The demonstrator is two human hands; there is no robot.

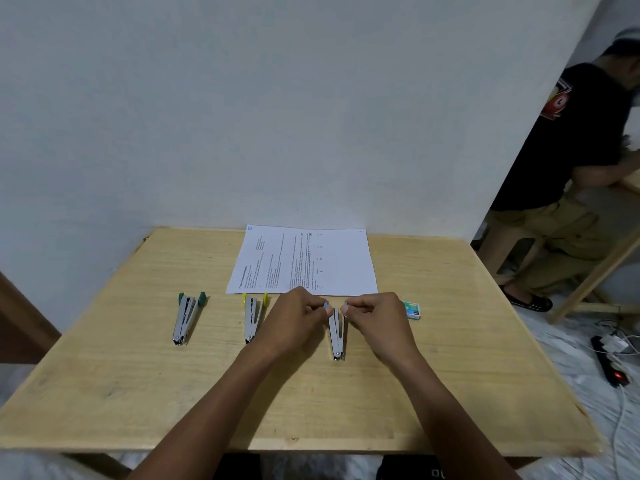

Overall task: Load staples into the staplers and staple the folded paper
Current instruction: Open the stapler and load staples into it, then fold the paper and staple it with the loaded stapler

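while three staplers are lying in a row on the wooden tabletop (433, 358), the left hand (298, 318) and right hand (375, 318) are each pinching a blue tab at the far end of the blue stapler (336, 336). the green stapler (187, 317) and yellow stapler (252, 317) are sitting untouched to its left. the printed paper (304, 259) is lying flat behind them, and the staple box (412, 309) is resting just beside the right hand.
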